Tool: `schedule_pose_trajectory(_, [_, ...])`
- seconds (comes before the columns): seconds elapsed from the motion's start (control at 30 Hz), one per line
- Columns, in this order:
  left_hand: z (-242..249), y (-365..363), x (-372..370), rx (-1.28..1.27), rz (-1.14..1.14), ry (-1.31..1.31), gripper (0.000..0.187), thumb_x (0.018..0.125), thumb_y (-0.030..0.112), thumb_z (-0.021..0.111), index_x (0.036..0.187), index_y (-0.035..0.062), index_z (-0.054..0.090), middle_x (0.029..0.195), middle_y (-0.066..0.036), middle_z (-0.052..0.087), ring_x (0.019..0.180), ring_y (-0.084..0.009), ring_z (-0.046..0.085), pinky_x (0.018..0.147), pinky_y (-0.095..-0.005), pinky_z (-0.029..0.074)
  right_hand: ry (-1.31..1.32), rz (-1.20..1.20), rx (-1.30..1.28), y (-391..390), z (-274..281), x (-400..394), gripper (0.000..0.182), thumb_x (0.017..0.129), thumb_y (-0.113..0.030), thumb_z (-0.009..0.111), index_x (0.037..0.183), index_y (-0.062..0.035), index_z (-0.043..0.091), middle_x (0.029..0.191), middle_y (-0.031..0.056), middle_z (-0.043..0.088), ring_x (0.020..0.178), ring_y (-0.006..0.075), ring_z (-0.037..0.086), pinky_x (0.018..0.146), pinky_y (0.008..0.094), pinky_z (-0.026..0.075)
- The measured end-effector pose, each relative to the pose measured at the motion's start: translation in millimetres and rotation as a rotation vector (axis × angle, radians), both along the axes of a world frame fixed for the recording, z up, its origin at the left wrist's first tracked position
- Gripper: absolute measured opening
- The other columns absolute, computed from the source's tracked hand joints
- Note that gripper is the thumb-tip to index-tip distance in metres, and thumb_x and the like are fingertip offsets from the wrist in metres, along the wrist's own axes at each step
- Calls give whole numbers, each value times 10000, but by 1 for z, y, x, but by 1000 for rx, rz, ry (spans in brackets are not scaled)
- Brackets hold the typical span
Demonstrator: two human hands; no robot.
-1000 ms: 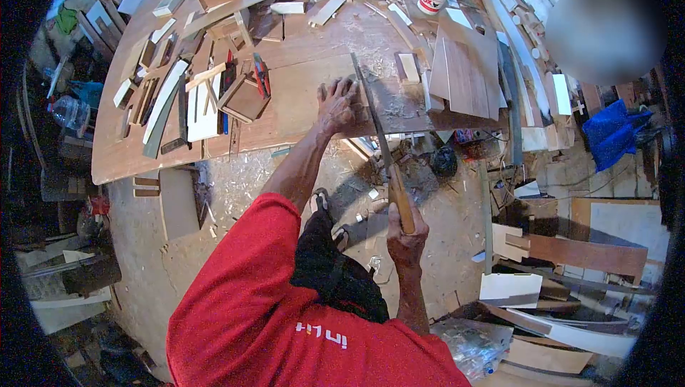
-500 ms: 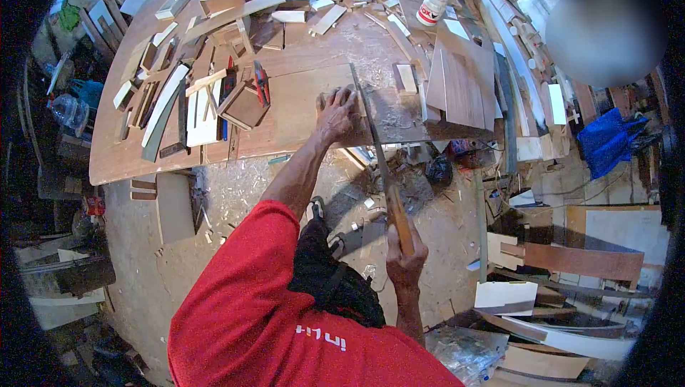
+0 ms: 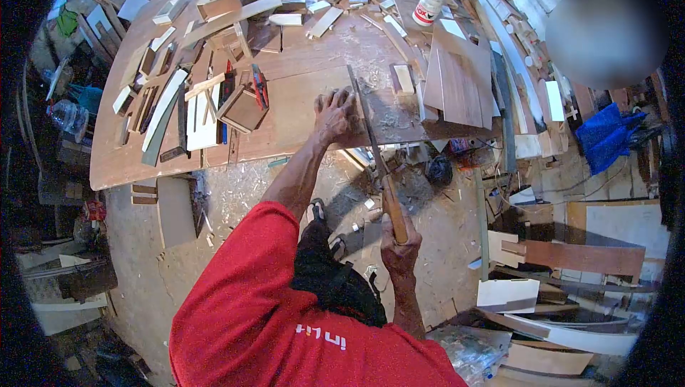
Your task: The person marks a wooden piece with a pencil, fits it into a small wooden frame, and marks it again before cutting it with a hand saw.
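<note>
My left hand (image 3: 334, 116) presses down with its fingers spread on a thin wooden board (image 3: 296, 94) lying on the worktable. My right hand (image 3: 401, 248) is wrapped around the wooden handle of a handsaw (image 3: 376, 141). The saw's long narrow blade runs forward along the board's right edge, just right of my left fingers. How deep the teeth sit in the wood cannot be made out.
The worktable (image 3: 121, 162) carries wood offcuts, a small wooden box (image 3: 243, 110), red-handled pliers (image 3: 259, 86) and a white glue bottle (image 3: 427, 9). Leaning panels (image 3: 457, 80) stand right of the saw. Scrap boards (image 3: 508, 294) lie at the lower right; shavings litter the floor.
My right hand and the saw handle have shifted slightly forward and left. My left hand stays in the same place on the board.
</note>
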State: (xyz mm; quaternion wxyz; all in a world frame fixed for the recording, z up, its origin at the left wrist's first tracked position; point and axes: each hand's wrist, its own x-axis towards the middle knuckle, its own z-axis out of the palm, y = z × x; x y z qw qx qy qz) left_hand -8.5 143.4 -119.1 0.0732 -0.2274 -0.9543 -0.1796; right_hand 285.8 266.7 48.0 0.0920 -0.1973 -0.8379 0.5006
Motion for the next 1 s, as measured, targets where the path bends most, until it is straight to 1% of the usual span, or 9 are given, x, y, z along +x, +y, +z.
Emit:
schedule_pose_trajectory(0.23, [8, 1, -3, -41, 43, 22, 652, 769, 233, 561, 1401, 230, 402, 1443, -73, 351, 1352, -297, 283, 1069, -580, 165, 11, 2, 117, 4, 13, 25, 321, 909, -178, 584, 1157, 26, 579, 874, 185, 651, 755, 245, 647, 695, 361, 506])
schedule_pose_trajectory(0.3, [7, 1, -3, -17, 35, 2, 659, 770, 211, 539, 1410, 252, 391, 1447, -81, 341, 1350, -315, 275, 1079, -579, 154, 23, 7, 99, 7, 8, 28, 380, 885, -182, 589, 1149, 91, 566, 955, 258, 655, 748, 348, 677, 645, 382, 535])
schedule_pose_trajectory(0.43, [5, -1, -5, 0, 6, 5, 672, 763, 168, 510, 1415, 275, 386, 1445, -84, 338, 1333, -336, 279, 1079, -575, 171, 145, 99, 213, 6, 5, 4, 305, 910, -172, 579, 1126, 43, 591, 899, 204, 652, 811, 287, 662, 712, 363, 503])
schedule_pose_trajectory(0.53, [4, -1, -5, -27, 18, 34, 667, 762, 166, 505, 1411, 272, 391, 1437, -87, 346, 1331, -337, 276, 1069, -577, 192, -45, 6, 39, 2, 0, -6, 313, 905, -172, 579, 1123, 52, 590, 907, 214, 654, 844, 308, 664, 725, 366, 502])
schedule_pose_trajectory(0.6, [3, 0, -5, -31, 21, -2, 652, 767, 196, 534, 1403, 250, 403, 1440, -82, 343, 1343, -328, 272, 1080, -586, 159, 273, 51, 247, 3, -8, 5, 292, 874, -165, 589, 1069, 52, 598, 866, 213, 657, 679, 379, 647, 598, 406, 516])
schedule_pose_trajectory(0.67, [0, -3, -5, -33, 29, -47, 641, 771, 227, 564, 1395, 229, 414, 1443, -77, 341, 1354, -320, 269, 1090, -595, 126, 228, 32, 227, 1, -1, 12, 287, 871, -162, 592, 1061, 53, 602, 858, 216, 655, 679, 372, 649, 595, 403, 515])
schedule_pose_trajectory(0.73, [2, -1, -6, -10, 19, -9, 707, 735, 153, 517, 1417, 283, 383, 1440, -72, 338, 1338, -331, 267, 1078, -575, 172, 182, -4, 210, 2, 2, 12, 283, 868, -159, 596, 1054, 54, 605, 850, 219, 654, 679, 364, 652, 592, 401, 514])
schedule_pose_trajectory(0.8, [5, 0, -1, -37, 34, -12, 714, 730, 155, 522, 1418, 284, 380, 1441, -69, 336, 1338, -326, 271, 1078, -573, 170, -36, 51, 109, 7, -4, -4, 303, 871, -157, 598, 1089, 53, 601, 879, 233, 654, 727, 357, 673, 617, 394, 524])
schedule_pose_trajectory(1.0, [4, -3, -4, -35, 34, -15, 727, 718, 171, 522, 1423, 270, 375, 1449, -81, 331, 1333, -328, 288, 1075, -578, 169, 28, 29, 107, 3, 18, 17, 262, 907, -160, 575, 1092, 24, 596, 874, 197, 632, 769, 324, 634, 705, 366, 497])
